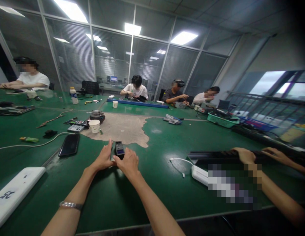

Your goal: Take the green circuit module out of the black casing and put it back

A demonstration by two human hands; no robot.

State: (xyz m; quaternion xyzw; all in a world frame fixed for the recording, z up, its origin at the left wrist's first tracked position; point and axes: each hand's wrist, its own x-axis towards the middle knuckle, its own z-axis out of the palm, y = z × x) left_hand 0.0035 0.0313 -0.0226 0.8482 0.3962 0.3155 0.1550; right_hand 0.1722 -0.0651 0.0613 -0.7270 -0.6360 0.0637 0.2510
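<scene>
A small dark box-shaped device (pixel 120 150) with a small screen and a row of buttons stands between my hands, over the green table (pixel 164 193). My right hand (pixel 129 162) is closed around its right and near side, thumb at its lower front edge. On the left, my left hand (pixel 106 156) is curved against the device's lower left side, one finger pointing up beside it. The undersides of my fingers and the device's base are partly hidden. A metal band (pixel 70 205) is on my left wrist.
A black phone (pixel 69 145), a white power bank (pixel 17 193) and a paper cup (pixel 94 126) lie to the left. At right, another person's hands (pixel 244 155) rest on a long black part (pixel 216 156), near a white cabled block (pixel 199 175). Several people sit across the table.
</scene>
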